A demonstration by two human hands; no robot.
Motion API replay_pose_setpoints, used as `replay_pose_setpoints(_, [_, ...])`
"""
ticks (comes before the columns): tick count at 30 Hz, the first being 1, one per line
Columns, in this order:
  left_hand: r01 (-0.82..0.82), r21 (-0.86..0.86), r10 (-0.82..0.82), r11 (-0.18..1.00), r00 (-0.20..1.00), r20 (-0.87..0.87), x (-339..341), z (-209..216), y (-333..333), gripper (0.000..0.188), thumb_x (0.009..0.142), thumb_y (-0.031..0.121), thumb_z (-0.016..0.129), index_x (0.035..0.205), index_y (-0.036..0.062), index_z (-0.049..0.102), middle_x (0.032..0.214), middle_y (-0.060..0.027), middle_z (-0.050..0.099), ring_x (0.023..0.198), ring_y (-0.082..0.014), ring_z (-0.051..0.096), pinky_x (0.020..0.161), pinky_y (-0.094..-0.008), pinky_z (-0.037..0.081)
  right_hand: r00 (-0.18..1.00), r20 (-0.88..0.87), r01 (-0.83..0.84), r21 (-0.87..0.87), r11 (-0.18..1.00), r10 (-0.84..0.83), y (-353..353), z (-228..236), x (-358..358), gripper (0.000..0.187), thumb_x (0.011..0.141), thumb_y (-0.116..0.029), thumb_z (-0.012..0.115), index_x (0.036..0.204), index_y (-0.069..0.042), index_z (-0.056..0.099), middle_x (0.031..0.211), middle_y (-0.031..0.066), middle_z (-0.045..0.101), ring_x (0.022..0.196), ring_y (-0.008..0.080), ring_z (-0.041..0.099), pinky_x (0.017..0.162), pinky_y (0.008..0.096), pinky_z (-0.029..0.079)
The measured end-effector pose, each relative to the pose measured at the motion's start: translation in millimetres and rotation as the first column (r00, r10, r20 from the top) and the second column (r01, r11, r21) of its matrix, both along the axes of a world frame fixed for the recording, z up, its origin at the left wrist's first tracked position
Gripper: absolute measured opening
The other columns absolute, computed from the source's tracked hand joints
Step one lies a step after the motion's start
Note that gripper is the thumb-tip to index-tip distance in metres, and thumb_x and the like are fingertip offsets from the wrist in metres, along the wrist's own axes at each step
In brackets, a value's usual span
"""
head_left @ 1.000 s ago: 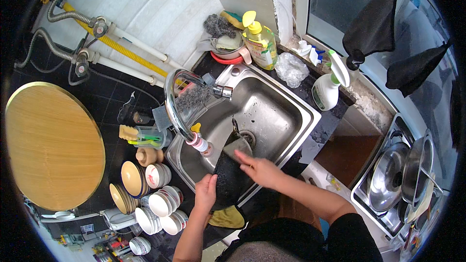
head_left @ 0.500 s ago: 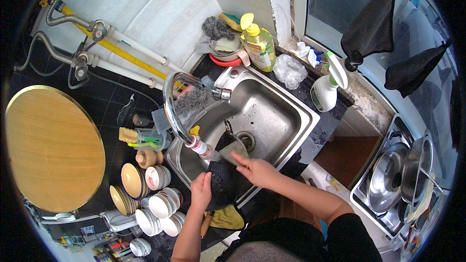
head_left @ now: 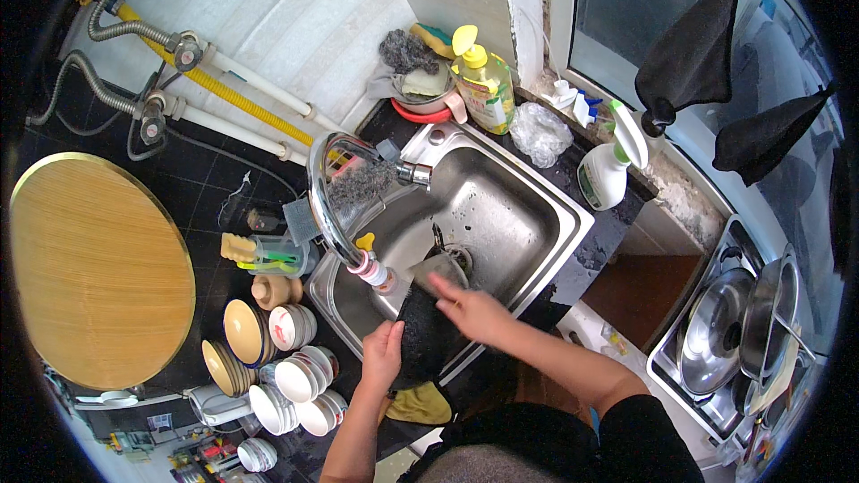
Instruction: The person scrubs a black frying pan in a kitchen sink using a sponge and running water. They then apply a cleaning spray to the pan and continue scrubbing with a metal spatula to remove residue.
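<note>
A black wok stands tilted over the near-left part of the steel sink, its far loop handle close to the drain. My left hand is closed on the wok's left rim. In my right hand is a pale grey scrubbing pad, pressed against the wok's inside near the far end; the fingers are a little blurred. Above the wok hangs the nozzle of the curved chrome faucet, and water appears to run from it.
Stacked bowls crowd the counter left of the sink, beside a round wooden board. Dish soap, a plastic bag and a spray bottle line the far side. A tray of pans sits at right. A yellow cloth lies near me.
The wok and my left hand have shifted slightly right. My right hand, with the pad, has moved a little over the wok's surface, and its fingers now look more blurred.
</note>
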State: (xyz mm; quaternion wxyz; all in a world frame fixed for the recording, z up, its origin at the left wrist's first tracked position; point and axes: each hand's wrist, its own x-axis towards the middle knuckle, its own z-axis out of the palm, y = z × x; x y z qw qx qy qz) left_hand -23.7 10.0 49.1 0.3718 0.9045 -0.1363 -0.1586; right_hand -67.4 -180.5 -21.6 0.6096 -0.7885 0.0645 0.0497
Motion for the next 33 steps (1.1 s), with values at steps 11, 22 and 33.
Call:
replay_pose_setpoints(11, [-0.020, 0.032, 0.019, 0.999, 0.999, 0.028, 3.5, 0.7, 2.5, 0.035, 0.095, 0.021, 0.050, 0.069, -0.0024, 0.043, 0.059, -0.0121, 0.039, 0.057, -0.0158, 0.036, 0.055, -0.0323, 0.037, 0.990, -0.117, -0.084, -0.008, 0.996, 0.083, -0.5, 25.2, -7.5, 0.054, 0.094, -0.024, 0.050, 0.143, -0.028, 0.028, 0.099, 0.0259, 0.062, 0.089, 0.0414, 0.061, 0.077, 0.0450, 0.049])
replay_pose_setpoints(22, [0.009, 0.016, -0.010, 1.000, 0.998, 0.057, 3.6, -2.4, -0.9, 0.034, 0.094, 0.019, 0.053, 0.068, -0.0032, 0.045, 0.056, -0.0184, 0.040, 0.050, -0.0223, 0.038, 0.051, -0.0354, 0.038, 0.990, -0.138, -0.033, 0.020, 0.999, 0.036, 4.1, 18.5, -6.5, 0.053, 0.093, -0.025, 0.051, 0.142, -0.023, 0.031, 0.098, 0.0268, 0.061, 0.091, 0.0392, 0.061, 0.077, 0.0448, 0.048])
replay_pose_setpoints(33, [-0.035, -0.022, 0.036, 0.999, 0.998, 0.044, 10.6, -3.1, -4.0, 0.035, 0.093, 0.019, 0.054, 0.068, -0.0026, 0.045, 0.057, -0.0137, 0.037, 0.056, -0.0135, 0.033, 0.051, -0.0325, 0.036, 0.987, 0.051, -0.151, -0.029, 0.988, 0.152, -10.1, 6.2, -8.4, 0.062, 0.093, -0.026, 0.054, 0.146, -0.025, 0.023, 0.124, 0.0136, 0.057, 0.071, 0.0254, 0.062, 0.067, 0.0337, 0.051])
